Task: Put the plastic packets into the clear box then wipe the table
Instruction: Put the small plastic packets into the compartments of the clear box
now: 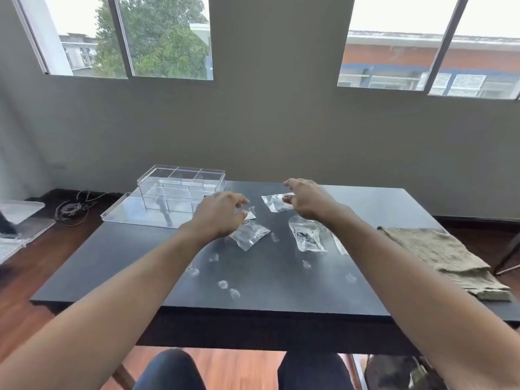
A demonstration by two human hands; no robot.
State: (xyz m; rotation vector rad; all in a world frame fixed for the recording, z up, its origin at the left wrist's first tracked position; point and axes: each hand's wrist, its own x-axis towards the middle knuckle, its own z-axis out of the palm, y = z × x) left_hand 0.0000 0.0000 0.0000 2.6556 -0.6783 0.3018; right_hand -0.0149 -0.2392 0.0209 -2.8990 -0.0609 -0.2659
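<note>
A clear box (pixel 181 185) with inner dividers stands at the table's far left, its flat clear lid (pixel 132 213) lying beside it. Three plastic packets lie mid-table: one far (pixel 274 202), one near my left hand (pixel 250 235), one to the right (pixel 308 237). My left hand (pixel 219 215) hovers over the near-left packet with fingers spread and curled, holding nothing. Over the far packet my right hand (pixel 306 201) reaches with fingers apart, fingertips at the packet's right edge; whether they touch it is unclear. A beige cloth (pixel 447 257) lies on the table's right.
The dark table (pixel 126 271) shows several smudges and droplets near its front middle. A thin clear strip (pixel 339 244) lies right of the packets. Cables (pixel 71 209) lie on the wooden floor at left, near clear plastic bins (pixel 19 218). My knees sit under the front edge.
</note>
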